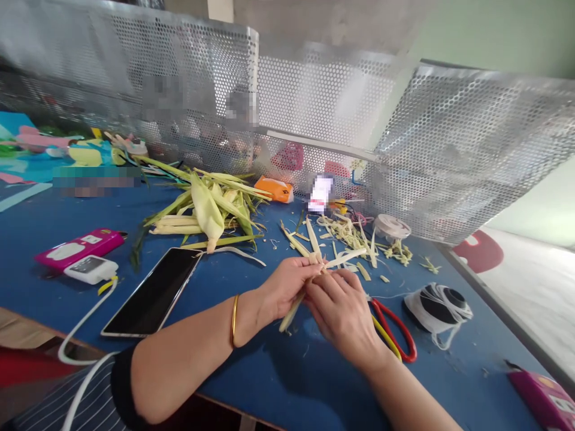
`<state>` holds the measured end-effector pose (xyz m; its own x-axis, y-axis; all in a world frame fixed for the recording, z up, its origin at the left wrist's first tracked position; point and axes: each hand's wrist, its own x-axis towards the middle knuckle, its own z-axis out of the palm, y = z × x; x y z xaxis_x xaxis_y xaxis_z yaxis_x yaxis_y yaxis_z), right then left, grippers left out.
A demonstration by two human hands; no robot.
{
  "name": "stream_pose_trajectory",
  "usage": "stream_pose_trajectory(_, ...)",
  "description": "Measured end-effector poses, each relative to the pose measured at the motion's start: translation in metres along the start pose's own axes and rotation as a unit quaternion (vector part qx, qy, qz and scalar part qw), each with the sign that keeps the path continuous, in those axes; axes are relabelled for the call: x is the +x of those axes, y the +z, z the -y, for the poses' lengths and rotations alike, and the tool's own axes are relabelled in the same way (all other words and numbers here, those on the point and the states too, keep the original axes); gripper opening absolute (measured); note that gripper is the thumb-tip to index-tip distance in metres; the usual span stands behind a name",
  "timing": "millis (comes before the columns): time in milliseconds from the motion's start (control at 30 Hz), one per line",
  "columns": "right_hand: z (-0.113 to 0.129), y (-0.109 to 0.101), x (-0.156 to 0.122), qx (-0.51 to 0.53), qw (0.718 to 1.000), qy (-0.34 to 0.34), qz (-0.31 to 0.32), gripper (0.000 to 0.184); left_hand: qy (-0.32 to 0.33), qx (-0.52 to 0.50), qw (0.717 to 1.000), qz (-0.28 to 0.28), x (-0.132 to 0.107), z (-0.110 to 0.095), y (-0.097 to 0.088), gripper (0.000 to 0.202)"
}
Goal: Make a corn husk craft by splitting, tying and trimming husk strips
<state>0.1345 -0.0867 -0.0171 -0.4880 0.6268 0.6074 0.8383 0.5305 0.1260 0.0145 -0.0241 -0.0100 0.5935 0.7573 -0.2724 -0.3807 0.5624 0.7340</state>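
Both hands meet over the blue table, holding pale corn husk strips that cross each other. My left hand, with a gold bangle on its wrist, pinches the strips from the left. Curled around them from the right is my right hand, its fingertips partly hidden. One strip end points down below the hands, and others stick out above and to the right. Scissors with red and yellow handles lie beside my right wrist, their blades hidden.
A heap of green corn husks lies behind to the left, near a tablet. Husk scraps and a white tape roll are at the back. White yarn sits right. A perforated metal screen borders the table.
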Motion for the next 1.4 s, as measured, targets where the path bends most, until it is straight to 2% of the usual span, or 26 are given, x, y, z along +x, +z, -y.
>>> stream_pose_trajectory(100,0.001,-0.002,0.001,0.005,1.000,0.015,0.003,0.015,0.014,0.005,1.000,0.011,0.000,0.001,-0.001,0.012)
stream_pose_trajectory(200,0.003,-0.002,0.000,-0.024,1.000,-0.014,0.002,0.021,0.012,0.004,1.000,0.014,0.001,0.003,-0.002,0.014)
stream_pose_trajectory(267,0.003,-0.002,-0.001,0.002,1.000,-0.014,-0.018,0.021,0.013,0.008,1.000,0.019,0.002,0.005,-0.003,0.014)
stream_pose_trajectory(333,0.001,-0.003,-0.002,0.073,0.995,0.047,-0.059,0.020,0.018,0.026,0.999,0.019,0.003,0.005,-0.004,0.014)
stream_pose_trajectory(367,-0.002,-0.003,-0.003,0.114,0.984,0.106,-0.086,0.018,0.017,0.040,0.999,0.015,0.004,0.005,-0.004,0.013)
stream_pose_trajectory(433,-0.010,-0.002,-0.005,0.189,0.936,0.265,-0.131,0.012,0.007,0.074,0.997,0.006,0.003,0.002,-0.003,0.009)
stream_pose_trajectory(500,-0.019,0.002,-0.008,0.261,0.862,0.411,-0.141,0.011,-0.001,0.095,0.996,0.001,0.003,-0.002,-0.001,0.010)
stream_pose_trajectory(567,-0.027,0.007,-0.010,0.333,0.793,0.495,-0.121,0.017,-0.001,0.102,0.995,-0.008,0.001,-0.005,0.001,0.013)
stream_pose_trajectory(633,-0.029,0.012,-0.010,0.389,0.749,0.526,-0.106,0.021,-0.003,0.108,0.994,-0.017,0.000,-0.008,0.002,0.014)
stream_pose_trajectory(733,-0.026,0.013,-0.007,0.445,0.706,0.542,-0.106,0.025,0.006,0.124,0.992,-0.014,-0.002,-0.008,0.003,0.011)
stream_pose_trajectory(833,-0.022,0.007,-0.002,0.498,0.656,0.560,-0.092,0.030,0.033,0.135,0.990,-0.039,-0.002,-0.007,0.002,0.009)
stream_pose_trajectory(900,-0.021,0.001,0.000,0.518,0.642,0.564,-0.051,0.031,0.046,0.134,0.988,-0.066,0.000,-0.008,0.001,0.006)
stream_pose_trajectory(967,-0.024,-0.006,0.001,0.503,0.671,0.544,0.026,0.030,0.058,0.128,0.986,-0.092,0.002,-0.010,0.000,0.004)
stream_pose_trajectory(1033,-0.027,-0.012,0.000,0.473,0.723,0.495,0.095,0.023,0.070,0.114,0.983,-0.124,0.004,-0.014,-0.002,0.004)
stream_pose_trajectory(1100,-0.029,-0.016,-0.002,0.451,0.782,0.414,0.115,0.023,0.071,0.103,0.980,-0.155,0.006,-0.017,-0.004,0.003)
stream_pose_trajectory(1167,-0.030,-0.018,-0.004,0.422,0.849,0.303,0.099,0.035,0.068,0.108,0.978,-0.163,0.007,-0.018,-0.005,0.002)
stream_pose_trajectory(1267,-0.029,-0.018,-0.005,0.316,0.935,0.150,0.061,0.026,0.073,0.146,0.976,-0.141,0.007,-0.016,-0.005,0.005)
stream_pose_trajectory(1333,-0.028,-0.017,-0.006,0.238,0.965,0.113,0.011,0.023,0.077,0.185,0.973,-0.112,0.006,-0.013,-0.005,0.002)
stream_pose_trajectory(1400,-0.029,-0.015,-0.006,0.177,0.974,0.132,-0.056,0.019,0.075,0.231,0.968,-0.065,0.005,-0.009,-0.006,0.008)
